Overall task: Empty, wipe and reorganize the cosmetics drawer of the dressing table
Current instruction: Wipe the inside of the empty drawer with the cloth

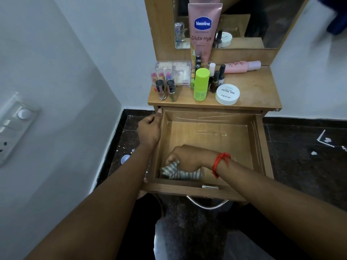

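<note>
Head view: right hand [185,158] clutches a striped cloth [180,174] on the open drawer [260,139] floor; left hand [149,128] grips its left wall; cosmetics [201,85] crowd the worktop [259,91].

1. The drawer [260,147] is set open below the tabletop [259,91], on its near side.
2. A cloth [180,174] is gripped by the right hand [187,158] in the drawer's near-left corner.
3. The far end of the drawer's left wall is held by the left hand [149,128].
4. On the tabletop, a box [176,72] is placed left, a tub [227,94] near right, and a capped bottle [201,84] between them.
5. A tube [203,30] is stood behind them, against the mirror [244,21].
</note>
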